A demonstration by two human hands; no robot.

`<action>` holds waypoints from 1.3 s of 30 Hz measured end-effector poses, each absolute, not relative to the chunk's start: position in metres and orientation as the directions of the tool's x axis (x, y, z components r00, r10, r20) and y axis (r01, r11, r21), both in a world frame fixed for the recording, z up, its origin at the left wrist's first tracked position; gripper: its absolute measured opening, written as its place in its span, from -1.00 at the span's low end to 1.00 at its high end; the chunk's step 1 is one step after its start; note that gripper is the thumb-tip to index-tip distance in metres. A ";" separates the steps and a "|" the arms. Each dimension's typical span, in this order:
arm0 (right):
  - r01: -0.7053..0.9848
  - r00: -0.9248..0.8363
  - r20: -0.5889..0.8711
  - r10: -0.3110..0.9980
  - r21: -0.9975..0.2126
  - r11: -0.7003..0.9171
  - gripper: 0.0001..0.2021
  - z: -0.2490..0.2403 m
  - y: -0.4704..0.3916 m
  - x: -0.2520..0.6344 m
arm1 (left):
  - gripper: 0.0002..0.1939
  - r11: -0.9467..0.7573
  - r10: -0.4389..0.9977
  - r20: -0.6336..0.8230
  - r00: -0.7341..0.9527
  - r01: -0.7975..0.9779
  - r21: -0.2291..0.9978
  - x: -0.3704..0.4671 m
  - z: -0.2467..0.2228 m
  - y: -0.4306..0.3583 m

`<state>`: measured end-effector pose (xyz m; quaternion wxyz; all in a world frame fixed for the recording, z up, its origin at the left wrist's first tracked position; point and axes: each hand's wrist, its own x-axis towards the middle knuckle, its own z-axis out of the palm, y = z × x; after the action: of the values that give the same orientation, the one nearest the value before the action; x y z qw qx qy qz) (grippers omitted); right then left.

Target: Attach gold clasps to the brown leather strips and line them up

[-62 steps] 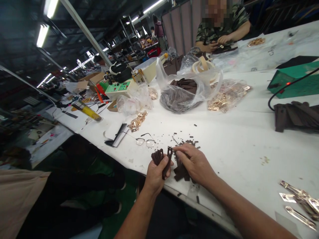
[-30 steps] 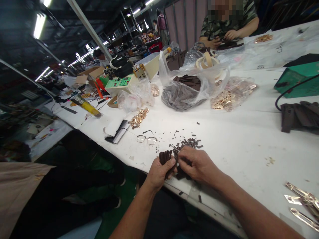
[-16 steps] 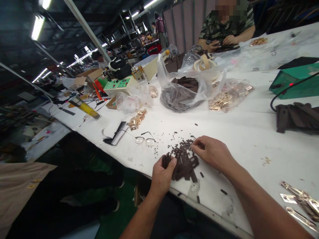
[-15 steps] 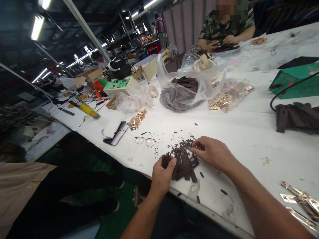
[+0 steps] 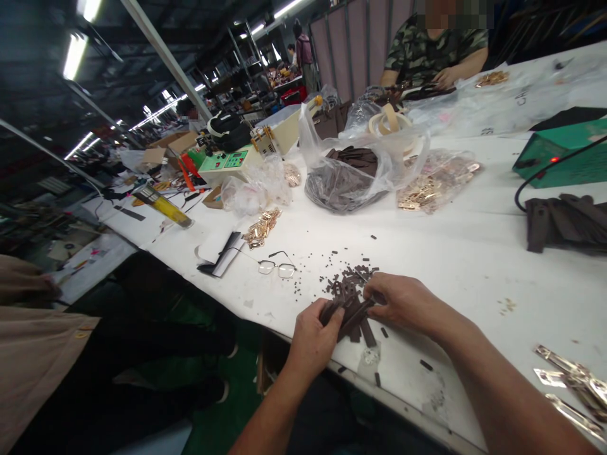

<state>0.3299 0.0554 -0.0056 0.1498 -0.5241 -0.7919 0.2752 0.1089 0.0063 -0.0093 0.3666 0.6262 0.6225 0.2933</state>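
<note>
Dark brown leather strips (image 5: 353,313), flat and narrow, bunched in a loose overlapping stack at the near edge of the white table (image 5: 450,265); stack pinched at its left end by the left hand (image 5: 315,338), at its right end by the right hand (image 5: 403,300); strips fanned slightly, lying low on the tabletop; small dark brown offcuts (image 5: 348,278) scattered just beyond, on the far side.
</note>
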 end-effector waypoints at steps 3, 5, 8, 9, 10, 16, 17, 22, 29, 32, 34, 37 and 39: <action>0.725 -0.377 -0.018 0.926 -0.627 0.284 -0.84 -0.008 0.055 0.329 | -0.75 0.047 0.993 -0.098 0.059 0.569 0.821 0.109 -0.008 0.005; 0.704 -0.366 0.007 0.931 -0.653 0.281 -0.85 -0.009 0.055 0.327 | -0.73 0.066 0.993 -0.107 0.046 0.537 0.841 0.109 -0.008 0.005; 0.675 -0.358 0.064 0.931 -0.671 0.306 -0.88 -0.010 0.056 0.323 | -0.71 0.108 0.991 -0.134 0.022 0.471 0.876 0.107 -0.007 0.005; 0.670 -0.353 0.087 0.932 -0.671 0.317 -0.89 -0.011 0.056 0.321 | -0.72 0.122 0.989 -0.145 0.018 0.448 0.886 0.106 -0.006 0.005; 0.667 -0.346 0.108 0.932 -0.670 0.325 -0.89 -0.012 0.056 0.319 | -0.73 0.136 0.987 -0.158 0.017 0.423 0.896 0.106 -0.005 0.006; 0.636 -0.289 0.162 0.943 -0.704 0.316 -0.78 -0.020 0.058 0.306 | -0.70 0.275 0.956 -0.289 0.039 0.216 0.937 0.106 -0.001 0.011; 0.633 -0.284 0.161 0.945 -0.709 0.311 -0.75 -0.020 0.058 0.303 | -0.68 0.301 0.948 -0.314 0.042 0.193 0.934 0.106 -0.001 0.011; 0.628 -0.281 0.160 0.946 -0.715 0.307 -0.73 -0.021 0.058 0.296 | -0.66 0.327 0.939 -0.340 0.053 0.167 0.930 0.105 -0.006 0.013; 0.502 -0.141 0.218 0.966 -0.825 0.259 -0.71 -0.011 0.058 0.296 | -0.67 0.331 0.943 -0.331 0.007 0.002 0.943 0.104 -0.007 0.014; 0.338 -0.095 0.151 0.984 -0.925 0.175 -0.71 -0.005 0.054 0.295 | -0.71 0.323 0.946 -0.321 0.039 -0.151 0.934 0.103 -0.006 0.015; 0.215 -0.103 0.082 0.991 -0.971 0.103 -0.69 -0.003 0.049 0.292 | -0.73 0.329 0.944 -0.328 0.043 -0.233 0.915 0.102 -0.007 0.016; 0.118 -0.113 0.078 0.991 -0.989 0.091 -0.65 0.000 0.042 0.286 | -0.72 0.342 0.939 -0.340 0.050 -0.250 0.906 0.100 -0.009 0.017; 0.124 -0.099 0.122 0.988 -0.983 0.134 -0.65 0.001 0.039 0.282 | -0.69 0.345 0.938 -0.342 0.053 -0.225 0.911 0.099 -0.011 0.018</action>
<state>0.2816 0.0387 0.0012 0.4739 -0.4750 -0.5850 0.4556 0.0991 0.0177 -0.0107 0.6379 0.3458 0.5154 0.4559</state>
